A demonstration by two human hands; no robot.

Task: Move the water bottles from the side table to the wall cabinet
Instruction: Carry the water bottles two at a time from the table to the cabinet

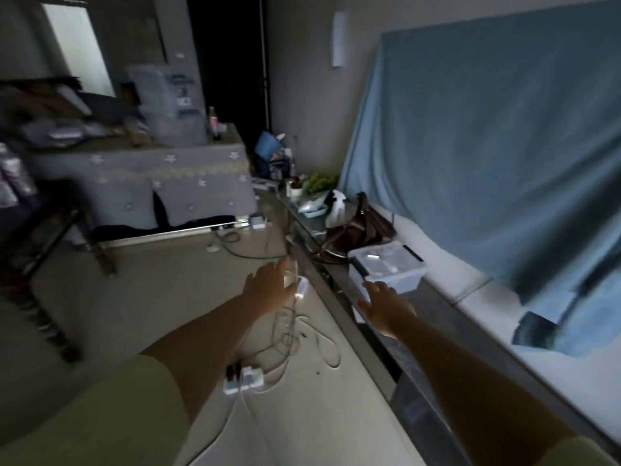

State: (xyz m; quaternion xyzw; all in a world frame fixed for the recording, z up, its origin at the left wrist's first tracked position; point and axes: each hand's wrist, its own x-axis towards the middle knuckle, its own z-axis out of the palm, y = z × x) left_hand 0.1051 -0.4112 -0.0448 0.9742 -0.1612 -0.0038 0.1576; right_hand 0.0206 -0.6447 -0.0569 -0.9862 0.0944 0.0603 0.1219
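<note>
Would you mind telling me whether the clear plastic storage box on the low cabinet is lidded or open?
Lidded. The storage box has a flat clear lid across its top, with a dark latch at the end.

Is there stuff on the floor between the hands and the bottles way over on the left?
Nothing visible blocks the way. The left hand and right hand are empty. The water bottles sit at the far left edge, across open floor. The power strips and cables lie below the hands, not toward the bottles.
</note>
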